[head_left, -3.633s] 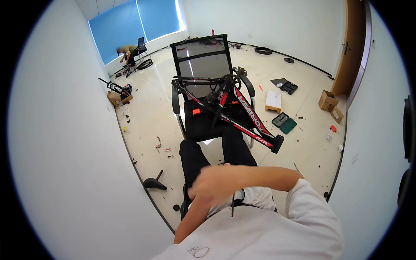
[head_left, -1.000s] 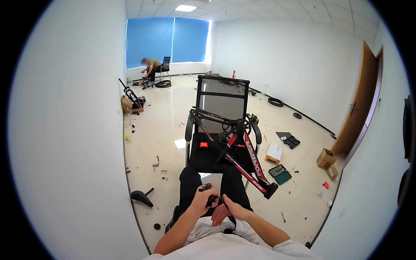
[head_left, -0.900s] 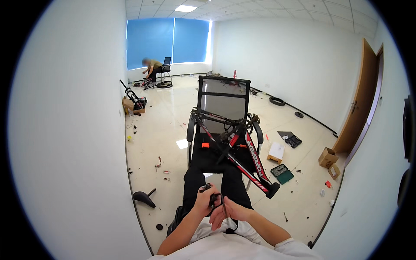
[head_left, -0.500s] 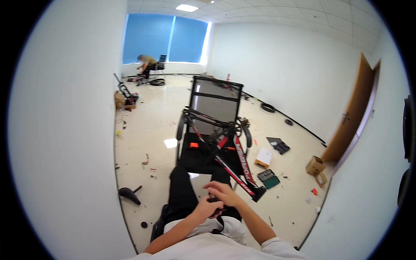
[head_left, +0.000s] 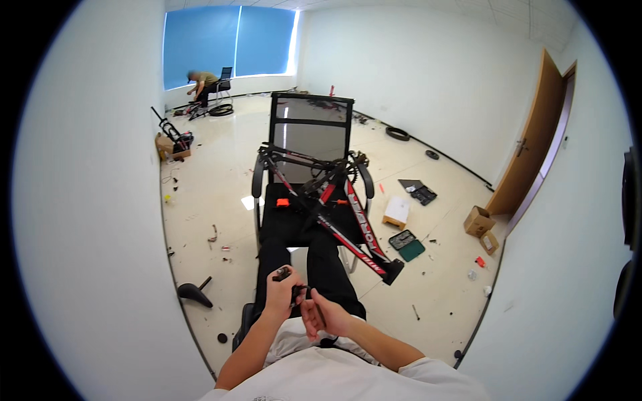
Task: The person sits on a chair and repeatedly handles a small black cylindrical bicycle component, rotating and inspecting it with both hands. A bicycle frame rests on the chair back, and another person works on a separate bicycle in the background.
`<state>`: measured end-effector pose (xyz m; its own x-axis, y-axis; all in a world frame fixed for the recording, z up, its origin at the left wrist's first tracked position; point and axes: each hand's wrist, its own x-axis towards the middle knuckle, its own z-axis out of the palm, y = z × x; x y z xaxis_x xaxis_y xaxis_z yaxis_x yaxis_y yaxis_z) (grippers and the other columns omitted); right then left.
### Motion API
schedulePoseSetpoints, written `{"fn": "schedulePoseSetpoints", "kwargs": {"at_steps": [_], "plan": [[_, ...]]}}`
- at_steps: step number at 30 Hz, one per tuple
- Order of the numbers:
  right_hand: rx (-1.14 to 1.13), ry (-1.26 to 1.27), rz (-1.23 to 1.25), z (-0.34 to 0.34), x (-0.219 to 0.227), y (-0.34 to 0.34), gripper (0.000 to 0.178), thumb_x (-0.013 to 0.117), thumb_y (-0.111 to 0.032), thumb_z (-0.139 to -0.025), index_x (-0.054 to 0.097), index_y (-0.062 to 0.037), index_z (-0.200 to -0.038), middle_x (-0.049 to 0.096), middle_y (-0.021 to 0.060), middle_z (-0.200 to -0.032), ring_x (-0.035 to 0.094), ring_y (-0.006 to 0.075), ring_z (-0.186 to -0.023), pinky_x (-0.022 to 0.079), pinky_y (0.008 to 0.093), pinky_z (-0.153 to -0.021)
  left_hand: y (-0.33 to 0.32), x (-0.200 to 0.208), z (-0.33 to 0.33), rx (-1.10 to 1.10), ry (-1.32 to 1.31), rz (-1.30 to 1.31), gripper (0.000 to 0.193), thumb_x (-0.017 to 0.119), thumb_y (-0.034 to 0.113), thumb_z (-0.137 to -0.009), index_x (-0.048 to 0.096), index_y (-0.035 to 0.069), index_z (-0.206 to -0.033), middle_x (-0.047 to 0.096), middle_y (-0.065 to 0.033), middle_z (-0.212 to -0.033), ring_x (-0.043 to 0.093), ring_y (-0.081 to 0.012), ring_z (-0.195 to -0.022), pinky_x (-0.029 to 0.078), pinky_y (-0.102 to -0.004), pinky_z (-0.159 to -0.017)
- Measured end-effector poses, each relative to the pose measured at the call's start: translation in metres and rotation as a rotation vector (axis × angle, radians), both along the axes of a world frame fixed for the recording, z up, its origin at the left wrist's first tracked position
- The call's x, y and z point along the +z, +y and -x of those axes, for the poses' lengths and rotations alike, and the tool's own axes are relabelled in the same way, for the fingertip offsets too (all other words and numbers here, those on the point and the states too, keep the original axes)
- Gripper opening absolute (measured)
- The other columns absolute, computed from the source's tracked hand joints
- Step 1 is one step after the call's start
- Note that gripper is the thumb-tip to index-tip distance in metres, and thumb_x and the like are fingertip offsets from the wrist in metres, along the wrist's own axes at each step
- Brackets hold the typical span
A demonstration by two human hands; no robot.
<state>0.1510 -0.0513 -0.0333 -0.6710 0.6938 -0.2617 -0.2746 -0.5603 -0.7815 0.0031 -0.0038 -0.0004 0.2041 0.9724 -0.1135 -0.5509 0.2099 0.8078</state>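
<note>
Over my lap, my left hand is closed round a small black part; its exact kind is too small to make out. Close beside it on the right, my right hand has its fingers curled at a thin dark bar. Whether the bar joins the black part cannot be told. In front of my knees, a black and red bicycle frame with its crank lies across a black mesh chair. An orange item rests on that chair's seat.
On the floor to the right are a green tool case, a black tool case, a white box and cardboard boxes. A bicycle saddle lies left by the wall. Far back, another person bends from a chair.
My hands have moved apart; the left went left and up with the black part, turning it. The right came lower, a thin dark bar now showing at it. The view has tilted down.
</note>
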Motion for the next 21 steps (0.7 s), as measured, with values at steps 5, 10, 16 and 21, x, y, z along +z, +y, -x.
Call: {"fn": "schedulePoseSetpoints", "kwargs": {"at_steps": [5,10,16,21], "plan": [[0.005,0.038,-0.010,-0.010,0.015,-0.003,0.058,0.025,-0.059,-0.098,0.047,-0.0081,-0.080,0.052,0.0094,-0.058,0.054,0.0258,-0.049,0.042,0.0347,-0.048,-0.003,-0.001,-0.006,0.065,-0.006,-0.112,0.015,0.056,-0.001,-0.074,0.045,0.007,-0.070,0.049,-0.0049,-0.056,0.050,-0.0132,-0.042,0.037,-0.0247,-0.036],[-0.317,-0.110,-0.265,-0.011,0.015,0.002,0.042,0.040,-0.041,-0.101,0.045,-0.0091,-0.075,0.038,-0.0012,-0.058,0.033,0.0114,-0.044,0.029,0.0278,-0.044,0.003,-0.015,-0.013,0.044,-0.006,-0.168,0.017,0.058,-0.003,-0.075,0.045,0.007,-0.077,0.054,-0.0060,-0.062,0.053,-0.0150,-0.045,0.041,-0.0278,-0.040],[-0.337,-0.084,-0.377,-0.014,0.001,0.013,0.033,0.042,-0.032,-0.102,0.043,-0.0096,-0.078,0.031,-0.0074,-0.060,0.025,0.0032,-0.047,0.018,0.0213,-0.042,0.000,-0.005,-0.002,-0.122,-0.288,-0.144,0.022,0.062,-0.002,-0.079,0.044,0.008,-0.087,0.056,-0.0064,-0.075,0.055,-0.0174,-0.053,0.044,-0.0306,-0.049],[-0.382,-0.211,-0.541,-0.014,0.013,0.011,0.032,0.040,-0.027,-0.103,0.058,-0.0034,-0.091,0.037,-0.0080,-0.060,0.030,0.0018,-0.047,0.023,0.0205,-0.042,-0.001,-0.003,-0.003,-0.161,-0.312,-0.171,0.022,0.062,-0.002,-0.080,0.045,0.008,-0.088,0.055,-0.0065,-0.076,0.057,-0.0188,-0.054,0.047,-0.0326,-0.049]]}}
